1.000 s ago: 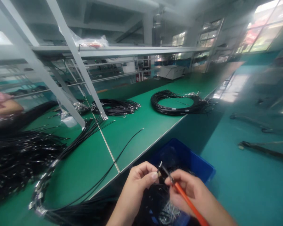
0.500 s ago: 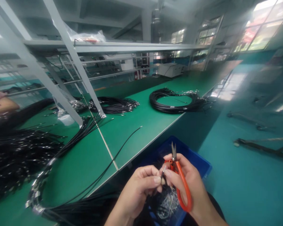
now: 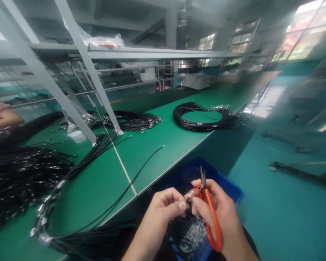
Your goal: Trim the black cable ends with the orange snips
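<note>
My left hand [image 3: 163, 212] pinches the end of a thin black cable [image 3: 130, 181], right beside a small metal tip [image 3: 189, 196]. My right hand [image 3: 222, 214] holds orange-handled snips [image 3: 210, 214] with the blades pointing up, and its fingertips also touch the metal tip. Both hands hover over a blue bin [image 3: 222, 183] holding small metal pieces [image 3: 192, 235]. The cable runs back across the green bench [image 3: 163, 145] to the left.
A coil of black cables [image 3: 203, 117] lies at the far right of the bench, and another bundle [image 3: 133, 121] near the slanted frame post [image 3: 84, 69]. Many black cables [image 3: 24, 174] are piled on the left. Another person's arm [image 3: 2, 117] shows at the left edge.
The snips swung from pointing left at the cable end to blades upright in my right hand. Both hands stayed together over the blue bin.
</note>
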The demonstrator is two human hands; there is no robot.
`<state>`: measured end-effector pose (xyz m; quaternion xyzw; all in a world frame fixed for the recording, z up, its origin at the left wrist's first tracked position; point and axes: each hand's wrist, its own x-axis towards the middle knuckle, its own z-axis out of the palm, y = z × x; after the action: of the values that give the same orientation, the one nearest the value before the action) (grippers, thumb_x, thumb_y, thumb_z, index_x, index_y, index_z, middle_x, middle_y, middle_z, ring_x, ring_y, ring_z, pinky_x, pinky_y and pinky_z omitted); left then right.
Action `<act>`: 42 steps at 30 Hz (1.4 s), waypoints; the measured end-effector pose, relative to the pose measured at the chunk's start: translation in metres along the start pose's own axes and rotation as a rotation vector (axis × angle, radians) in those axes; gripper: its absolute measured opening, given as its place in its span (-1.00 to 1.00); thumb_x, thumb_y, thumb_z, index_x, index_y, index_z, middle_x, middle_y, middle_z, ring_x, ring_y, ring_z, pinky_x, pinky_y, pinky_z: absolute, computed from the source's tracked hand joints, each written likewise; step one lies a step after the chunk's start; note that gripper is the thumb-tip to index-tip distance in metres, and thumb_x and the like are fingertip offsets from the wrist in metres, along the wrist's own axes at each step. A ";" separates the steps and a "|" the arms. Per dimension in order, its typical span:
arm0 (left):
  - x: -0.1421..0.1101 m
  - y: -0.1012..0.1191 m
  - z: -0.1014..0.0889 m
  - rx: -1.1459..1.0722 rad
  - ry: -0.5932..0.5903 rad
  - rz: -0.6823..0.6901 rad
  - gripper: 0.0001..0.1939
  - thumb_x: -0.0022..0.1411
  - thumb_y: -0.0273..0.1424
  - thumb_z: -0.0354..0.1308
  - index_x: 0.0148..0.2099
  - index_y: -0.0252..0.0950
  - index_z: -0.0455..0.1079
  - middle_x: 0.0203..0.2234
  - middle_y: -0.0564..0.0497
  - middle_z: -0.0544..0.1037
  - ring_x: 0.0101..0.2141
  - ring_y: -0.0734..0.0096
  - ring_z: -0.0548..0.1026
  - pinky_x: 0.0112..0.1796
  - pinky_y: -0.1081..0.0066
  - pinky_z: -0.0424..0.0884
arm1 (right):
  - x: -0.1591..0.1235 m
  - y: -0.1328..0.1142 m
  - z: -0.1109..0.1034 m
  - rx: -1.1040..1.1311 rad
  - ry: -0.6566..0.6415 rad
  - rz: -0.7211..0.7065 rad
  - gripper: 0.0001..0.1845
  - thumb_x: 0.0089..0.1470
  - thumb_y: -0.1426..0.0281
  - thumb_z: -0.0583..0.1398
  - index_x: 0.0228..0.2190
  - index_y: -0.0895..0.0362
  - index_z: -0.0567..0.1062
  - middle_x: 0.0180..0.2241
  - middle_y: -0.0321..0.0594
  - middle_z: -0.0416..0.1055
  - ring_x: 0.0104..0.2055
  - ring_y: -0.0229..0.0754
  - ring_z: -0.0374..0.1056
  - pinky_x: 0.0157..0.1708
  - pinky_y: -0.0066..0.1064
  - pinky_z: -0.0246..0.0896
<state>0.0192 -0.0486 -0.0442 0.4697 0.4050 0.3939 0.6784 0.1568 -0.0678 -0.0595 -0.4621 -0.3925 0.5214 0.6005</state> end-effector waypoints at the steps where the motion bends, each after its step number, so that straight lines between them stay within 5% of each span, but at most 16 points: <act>1: 0.000 0.000 0.000 -0.006 -0.006 -0.008 -0.87 0.02 -0.44 0.19 -0.53 -0.35 0.36 -0.65 0.06 0.41 -0.59 0.54 0.20 -0.52 0.53 0.08 | 0.000 -0.001 0.000 -0.006 -0.002 0.000 -0.73 -0.06 0.38 0.27 -0.27 0.04 0.36 -0.48 -0.35 0.41 -0.56 -0.32 0.28 -0.51 -0.48 0.24; 11: 0.000 0.001 0.002 -0.005 -0.024 0.028 -0.85 0.04 -0.45 0.19 -0.53 -0.33 0.33 -0.65 0.10 0.39 -0.58 0.55 0.20 -0.51 0.55 0.10 | 0.001 -0.002 0.001 0.007 -0.008 0.025 -0.71 -0.11 0.41 0.30 -0.30 0.03 0.36 -0.52 -0.40 0.39 -0.54 -0.32 0.28 -0.54 -0.53 0.18; 18: -0.007 -0.001 0.010 0.370 0.228 0.129 -0.81 0.07 -0.39 0.18 -0.54 -0.33 0.33 -0.62 0.09 0.37 -0.53 0.47 0.26 -0.48 0.51 0.17 | -0.003 -0.002 0.010 -0.116 0.132 -0.027 -0.68 -0.12 0.43 0.31 -0.27 0.04 0.38 -0.45 -0.33 0.42 -0.40 -0.22 0.37 -0.38 -0.45 0.29; 28: -0.002 -0.008 0.005 0.184 0.182 0.134 -0.84 0.05 -0.39 0.20 -0.50 -0.33 0.32 -0.60 0.07 0.44 -0.52 0.47 0.32 -0.45 0.51 0.22 | -0.005 0.001 0.000 0.129 0.026 0.026 -0.68 -0.05 0.40 0.29 -0.23 0.04 0.34 -0.44 -0.35 0.45 -0.48 -0.32 0.33 -0.45 -0.51 0.26; 37: -0.011 -0.010 0.017 0.766 0.387 0.363 -0.84 0.11 -0.49 0.08 -0.52 -0.28 0.33 -0.61 0.09 0.36 -0.58 0.48 0.31 -0.53 0.51 0.18 | 0.000 -0.001 0.007 0.014 0.173 0.052 -0.64 -0.15 0.32 0.34 -0.27 0.07 0.37 -0.52 -0.38 0.40 -0.50 -0.31 0.32 -0.49 -0.55 0.24; 42: -0.011 -0.016 0.017 0.861 0.416 0.416 -0.84 0.13 -0.49 0.07 -0.49 -0.27 0.35 -0.60 0.08 0.37 -0.60 0.49 0.32 -0.54 0.51 0.18 | -0.002 0.000 0.012 -0.146 0.244 -0.003 -0.65 -0.16 0.33 0.29 -0.27 0.07 0.36 -0.46 -0.30 0.43 -0.40 -0.21 0.37 -0.39 -0.44 0.31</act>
<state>0.0335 -0.0684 -0.0529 0.6883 0.5549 0.4032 0.2363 0.1448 -0.0684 -0.0561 -0.5639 -0.3539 0.4306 0.6093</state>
